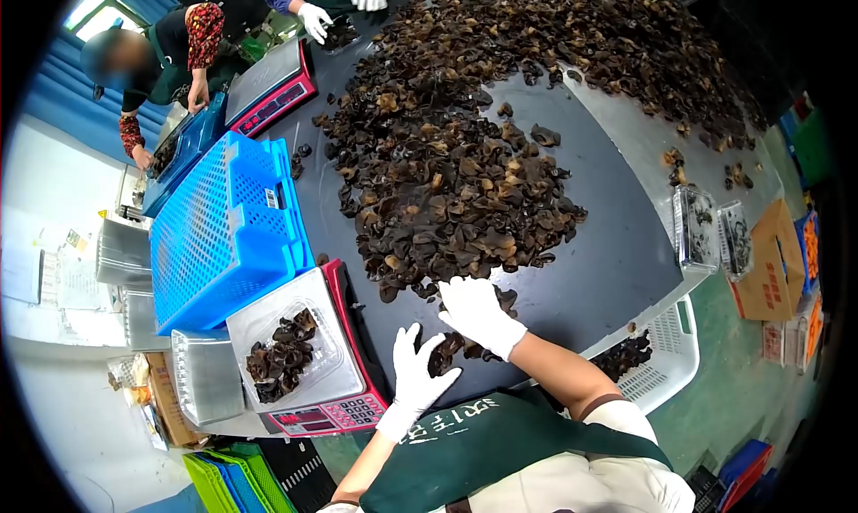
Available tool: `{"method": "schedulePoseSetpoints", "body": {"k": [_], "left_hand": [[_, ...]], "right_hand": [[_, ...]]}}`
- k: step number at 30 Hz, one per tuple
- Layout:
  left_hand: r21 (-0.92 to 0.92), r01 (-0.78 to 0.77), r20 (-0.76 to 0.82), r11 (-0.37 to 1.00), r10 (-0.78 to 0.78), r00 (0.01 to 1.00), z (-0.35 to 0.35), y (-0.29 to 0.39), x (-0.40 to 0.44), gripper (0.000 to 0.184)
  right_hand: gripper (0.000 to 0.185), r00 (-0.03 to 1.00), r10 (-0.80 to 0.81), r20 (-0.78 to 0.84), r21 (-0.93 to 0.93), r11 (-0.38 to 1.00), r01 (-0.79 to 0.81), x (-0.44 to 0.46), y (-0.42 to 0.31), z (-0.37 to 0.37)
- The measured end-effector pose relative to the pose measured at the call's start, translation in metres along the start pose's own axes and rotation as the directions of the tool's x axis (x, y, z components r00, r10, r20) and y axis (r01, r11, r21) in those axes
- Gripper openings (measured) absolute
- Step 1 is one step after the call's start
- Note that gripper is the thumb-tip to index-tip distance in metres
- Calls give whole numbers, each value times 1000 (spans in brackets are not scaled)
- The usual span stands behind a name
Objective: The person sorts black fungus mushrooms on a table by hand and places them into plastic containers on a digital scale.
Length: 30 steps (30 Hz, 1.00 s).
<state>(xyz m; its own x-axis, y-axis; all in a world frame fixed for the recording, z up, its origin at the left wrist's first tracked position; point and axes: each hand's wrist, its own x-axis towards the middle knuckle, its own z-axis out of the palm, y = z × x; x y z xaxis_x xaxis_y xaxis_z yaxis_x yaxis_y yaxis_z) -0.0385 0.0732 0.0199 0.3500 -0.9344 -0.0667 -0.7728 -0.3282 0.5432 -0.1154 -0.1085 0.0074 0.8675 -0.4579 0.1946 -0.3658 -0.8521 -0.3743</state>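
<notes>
My left hand (418, 374), in a white glove, has its thumb and fingers spread apart beside a few dark wood ear mushrooms (444, 356) near the table's front edge. Just to the right, my right hand (481, 315), also gloved in white, lies stretched over the near edge of the large wood ear pile (456, 200); what is under its palm is hidden. Left of my hands, a clear plastic tray (308, 357) holding a clump of wood ears (284, 357) rests on a red-framed scale (353, 334).
A blue perforated crate (223, 236) stands behind the scale, with clear trays (207, 374) stacked at left. At right sit clear boxes (695, 227) and a white basket (670, 357) below the edge. Two co-workers are across the table; one wears white gloves (315, 21) near another scale (268, 84).
</notes>
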Motion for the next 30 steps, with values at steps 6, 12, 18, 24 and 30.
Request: {"method": "schedulePoseSetpoints", "body": {"k": [6,12,18,24,30], "left_hand": [[-157,162,-227,974,-196,954,-5,-10,-4,66],[-117,62,-296,991,-95,950,-10,-16,16,39],[56,-30,-215,998,41,976,-6,-15,61,24],[332,-67,-224,941,148,963,10,-24,84,17],[397,-44,-155,917,114,981,13,-22,92,9]], "right_hand": [[5,999,-38,-7,57,998,39,11,7,11],[11,997,83,5,259,963,-81,4,11,0],[14,926,281,252,670,640,-376,-52,38,-117],[47,335,387,859,57,578,-814,-131,75,-189],[36,695,577,430,239,669,-704,-155,64,-163]]}}
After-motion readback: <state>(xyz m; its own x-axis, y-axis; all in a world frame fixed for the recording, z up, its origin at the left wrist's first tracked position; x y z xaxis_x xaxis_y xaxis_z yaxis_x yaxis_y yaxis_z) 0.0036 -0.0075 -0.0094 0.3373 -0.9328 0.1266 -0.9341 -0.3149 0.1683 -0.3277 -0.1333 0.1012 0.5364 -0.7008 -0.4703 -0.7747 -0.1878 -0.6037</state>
